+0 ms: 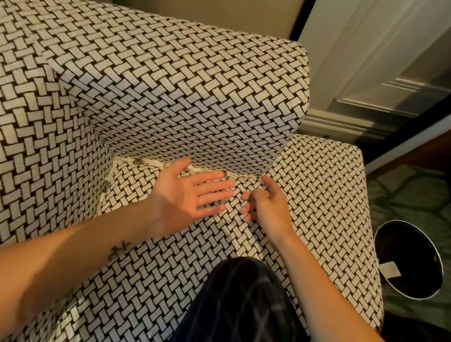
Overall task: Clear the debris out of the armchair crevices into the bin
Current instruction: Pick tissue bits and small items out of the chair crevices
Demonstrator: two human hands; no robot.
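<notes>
Debris point(136, 161) lines one armchair point(173, 76) crevice mid-frame. My two hands are beside it, both empty: left hand point(186, 194) flat, right hand point(267, 205) loosely curled. One bin point(410, 246) stands at right.

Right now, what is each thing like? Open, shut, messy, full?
left hand: open, palm up, nothing on it, beside the crevice.
right hand: fingers loosely curled, nothing seen in them.
crevice: messy, with bits of debris lodged along it.
bin: upright on the floor, no lid, a paper scrap inside.
</notes>
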